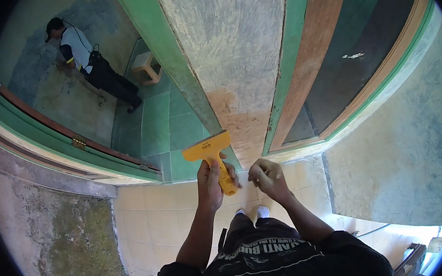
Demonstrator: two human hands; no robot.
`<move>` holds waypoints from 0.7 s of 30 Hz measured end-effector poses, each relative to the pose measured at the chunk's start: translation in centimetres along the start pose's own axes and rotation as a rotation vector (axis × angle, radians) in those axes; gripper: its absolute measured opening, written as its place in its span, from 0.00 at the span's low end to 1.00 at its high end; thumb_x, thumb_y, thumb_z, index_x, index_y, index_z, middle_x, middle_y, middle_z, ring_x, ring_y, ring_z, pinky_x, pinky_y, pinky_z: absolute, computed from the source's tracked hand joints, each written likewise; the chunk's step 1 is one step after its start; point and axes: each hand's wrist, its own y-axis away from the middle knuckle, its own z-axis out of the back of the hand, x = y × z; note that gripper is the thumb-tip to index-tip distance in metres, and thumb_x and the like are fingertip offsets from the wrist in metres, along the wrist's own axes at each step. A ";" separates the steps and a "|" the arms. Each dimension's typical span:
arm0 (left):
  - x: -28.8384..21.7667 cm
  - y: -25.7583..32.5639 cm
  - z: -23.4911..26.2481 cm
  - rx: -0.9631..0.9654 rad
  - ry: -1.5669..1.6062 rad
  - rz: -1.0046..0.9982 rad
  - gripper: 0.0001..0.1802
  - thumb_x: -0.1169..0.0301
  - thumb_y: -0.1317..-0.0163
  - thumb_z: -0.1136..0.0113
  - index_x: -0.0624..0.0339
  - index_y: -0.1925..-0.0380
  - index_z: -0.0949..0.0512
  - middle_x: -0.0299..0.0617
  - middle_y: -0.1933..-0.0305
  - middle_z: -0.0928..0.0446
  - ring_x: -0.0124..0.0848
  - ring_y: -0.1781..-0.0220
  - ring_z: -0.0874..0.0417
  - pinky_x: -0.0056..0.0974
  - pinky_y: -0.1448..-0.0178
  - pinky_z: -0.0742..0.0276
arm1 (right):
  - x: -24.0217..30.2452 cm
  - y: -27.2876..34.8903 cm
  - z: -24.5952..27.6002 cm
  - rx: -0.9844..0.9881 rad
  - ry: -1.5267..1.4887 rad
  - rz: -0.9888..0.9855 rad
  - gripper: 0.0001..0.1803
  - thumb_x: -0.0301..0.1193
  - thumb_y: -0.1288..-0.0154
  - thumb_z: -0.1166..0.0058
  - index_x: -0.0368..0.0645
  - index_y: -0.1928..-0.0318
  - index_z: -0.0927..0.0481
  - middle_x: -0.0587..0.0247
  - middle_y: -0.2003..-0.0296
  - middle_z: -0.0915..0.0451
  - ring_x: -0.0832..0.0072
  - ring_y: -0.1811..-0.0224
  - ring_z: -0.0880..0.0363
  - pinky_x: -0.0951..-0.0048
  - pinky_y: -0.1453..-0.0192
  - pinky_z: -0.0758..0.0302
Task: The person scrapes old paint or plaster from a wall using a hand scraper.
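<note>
My left hand (210,187) is wrapped round the handle of a yellow wide-bladed scraper (207,147). The scraper's broad head points up and away from me, toward the foot of a green door frame (186,67). Just to the right, my right hand (269,178) is raised with its fingers curled in; whatever it may hold is hidden. Both hands are in front of a narrow grey plastered wall strip (228,37), whose lower part is stained brown. The scraper and my right hand look apart from each other.
Beyond the open doorway at left, another person (84,50) faces a patchy wall beside a plastic stool (146,68) on green tiles (170,129). A wood-framed window (351,68) is at right. I stand on beige tiles (148,212); mossy ground (83,250) lies left.
</note>
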 end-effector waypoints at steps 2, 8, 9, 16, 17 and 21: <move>0.6 -0.5 1.3 0.005 0.030 0.106 0.17 0.55 0.29 0.60 0.58 0.55 0.36 0.39 0.76 0.32 0.28 0.83 0.28 0.33 0.79 0.27 | 0.5 -1.1 0.2 -0.011 -0.068 -0.034 0.13 0.34 0.33 0.50 0.34 0.61 0.24 0.67 0.78 0.25 0.86 0.81 0.34 0.82 0.76 0.36; 4.5 -3.6 3.3 0.037 0.109 0.207 0.16 0.56 0.30 0.60 0.59 0.57 0.36 0.38 0.78 0.35 0.25 0.86 0.32 0.32 0.86 0.29 | 0.4 -7.0 -1.0 0.000 -0.055 0.044 0.12 0.28 0.32 0.56 0.30 0.58 0.25 0.68 0.80 0.28 0.89 0.86 0.38 0.85 0.85 0.43; 5.0 -4.4 3.5 0.052 0.099 0.169 0.16 0.57 0.30 0.58 0.60 0.58 0.36 0.40 0.78 0.34 0.26 0.86 0.30 0.33 0.84 0.25 | 0.2 -7.9 -1.0 -0.001 -0.046 0.039 0.12 0.28 0.32 0.56 0.30 0.58 0.25 0.68 0.80 0.28 0.89 0.86 0.38 0.85 0.85 0.43; 6.9 -9.3 5.4 0.260 0.042 -0.088 0.16 0.60 0.31 0.55 0.64 0.60 0.34 0.46 0.75 0.30 0.31 0.84 0.25 0.37 0.79 0.19 | -1.7 -11.4 -0.8 0.024 -0.286 0.039 0.12 0.29 0.31 0.53 0.30 0.65 0.25 0.64 0.78 0.24 0.87 0.78 0.28 0.83 0.76 0.31; 7.1 -9.6 5.4 0.264 0.047 -0.094 0.16 0.60 0.31 0.55 0.64 0.60 0.34 0.46 0.75 0.30 0.31 0.84 0.25 0.37 0.79 0.19 | -2.2 -11.8 -0.8 0.025 -0.279 0.045 0.12 0.29 0.31 0.53 0.30 0.65 0.25 0.64 0.78 0.24 0.87 0.78 0.28 0.83 0.76 0.31; 7.1 -10.1 5.0 0.125 0.077 -0.090 0.17 0.59 0.28 0.63 0.62 0.59 0.34 0.40 0.81 0.33 0.21 0.90 0.38 0.26 0.87 0.37 | -3.4 -12.5 -1.5 -0.094 -0.191 0.223 0.11 0.28 0.33 0.50 0.30 0.67 0.23 0.60 0.77 0.22 0.83 0.79 0.28 0.81 0.75 0.31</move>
